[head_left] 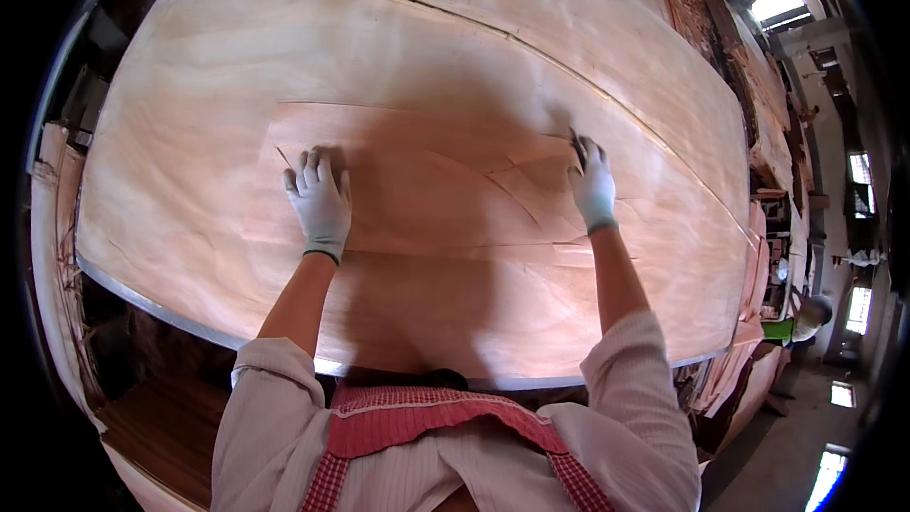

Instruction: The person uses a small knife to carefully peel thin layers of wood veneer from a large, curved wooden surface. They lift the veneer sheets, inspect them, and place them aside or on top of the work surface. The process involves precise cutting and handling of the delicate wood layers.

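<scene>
While under both hands' fingers (313, 171), veneer sheet (445, 190).

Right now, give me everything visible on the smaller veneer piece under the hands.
The smaller veneer sheet is thin, pinkish-tan wood with faint grain, several curved cracks and a split near its right end. It lies flat on a larger, paler veneer sheet. The gloved left hand presses flat near its left edge; the gloved right hand rests at its upper right corner. The person's shadow covers its middle.
</scene>
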Demonstrator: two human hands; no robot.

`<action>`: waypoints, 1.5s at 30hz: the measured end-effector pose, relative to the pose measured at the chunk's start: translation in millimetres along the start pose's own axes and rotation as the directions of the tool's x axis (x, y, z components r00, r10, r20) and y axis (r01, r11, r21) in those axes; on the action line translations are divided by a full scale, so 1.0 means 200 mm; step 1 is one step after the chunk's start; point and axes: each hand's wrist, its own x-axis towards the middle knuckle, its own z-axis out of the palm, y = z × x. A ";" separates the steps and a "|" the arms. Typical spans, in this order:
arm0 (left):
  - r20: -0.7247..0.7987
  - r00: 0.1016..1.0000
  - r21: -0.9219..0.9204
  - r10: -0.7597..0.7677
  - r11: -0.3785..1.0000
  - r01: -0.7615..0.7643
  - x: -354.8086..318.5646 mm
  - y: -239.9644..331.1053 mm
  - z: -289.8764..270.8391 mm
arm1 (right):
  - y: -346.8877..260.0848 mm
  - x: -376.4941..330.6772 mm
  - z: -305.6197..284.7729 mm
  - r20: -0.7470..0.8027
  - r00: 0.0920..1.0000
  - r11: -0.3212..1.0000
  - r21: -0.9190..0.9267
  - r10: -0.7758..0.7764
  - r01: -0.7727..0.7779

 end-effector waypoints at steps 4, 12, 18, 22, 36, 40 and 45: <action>-0.099 0.992 -0.113 0.080 0.989 -0.091 0.03 0.03 0.04 | 0.13 0.17 0.07 0.225 0.971 0.940 -0.342 0.083 -0.001; -0.137 0.989 -0.128 0.062 0.989 -0.080 -0.03 0.01 0.01 | -0.46 -0.41 -0.85 -0.196 0.977 0.959 0.250 -0.082 0.131; 0.153 0.988 -0.116 0.034 0.993 -0.017 -0.01 0.03 0.11 | -0.29 -0.97 -1.40 -0.379 0.873 0.710 0.702 0.305 0.057; 0.231 0.972 -0.252 -0.041 0.963 0.101 0.00 0.00 0.02 | -0.25 -1.14 -1.45 -0.373 0.844 0.737 0.674 0.387 -0.040; 0.384 0.197 -0.909 0.902 0.332 0.253 -0.51 0.86 -1.07 | 0.78 -1.90 -0.99 0.114 0.483 -0.001 0.974 0.868 -0.229; -0.590 0.230 -0.803 0.774 -0.533 -0.269 -0.53 1.39 -1.62 | 0.95 -2.26 -0.84 0.302 0.183 -0.252 0.934 0.936 -0.253; -0.645 0.105 -0.740 0.757 -0.586 -0.330 -0.83 1.62 -1.50 | 0.89 -2.64 -0.72 0.446 0.001 -0.431 0.866 0.895 -0.255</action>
